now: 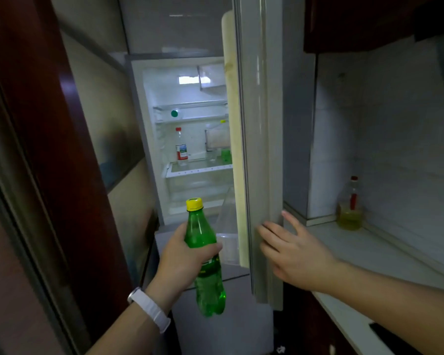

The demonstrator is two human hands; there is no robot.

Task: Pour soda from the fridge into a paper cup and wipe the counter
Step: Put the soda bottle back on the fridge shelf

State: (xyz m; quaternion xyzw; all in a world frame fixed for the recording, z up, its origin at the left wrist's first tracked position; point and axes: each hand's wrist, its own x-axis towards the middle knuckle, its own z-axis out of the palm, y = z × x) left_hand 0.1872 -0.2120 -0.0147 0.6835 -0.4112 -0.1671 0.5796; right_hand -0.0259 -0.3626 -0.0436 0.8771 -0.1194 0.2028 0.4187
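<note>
My left hand [183,254] grips a green soda bottle [207,272] with a yellow cap around its upper body, holding it upright in front of the open fridge [190,139]. My right hand [292,249] lies with straight fingers against the outer face of the open fridge door [262,149], near its lower edge. The lit fridge interior shows a clear bottle with a red cap [181,147] on a shelf and a green-capped item [174,113] above it. No paper cup is in view.
A white counter [369,254] runs along the right, with a bottle of yellow oil [350,208] in its back corner by the tiled wall. A dark red door frame [49,149] stands at the left. Dark cabinets hang above the counter.
</note>
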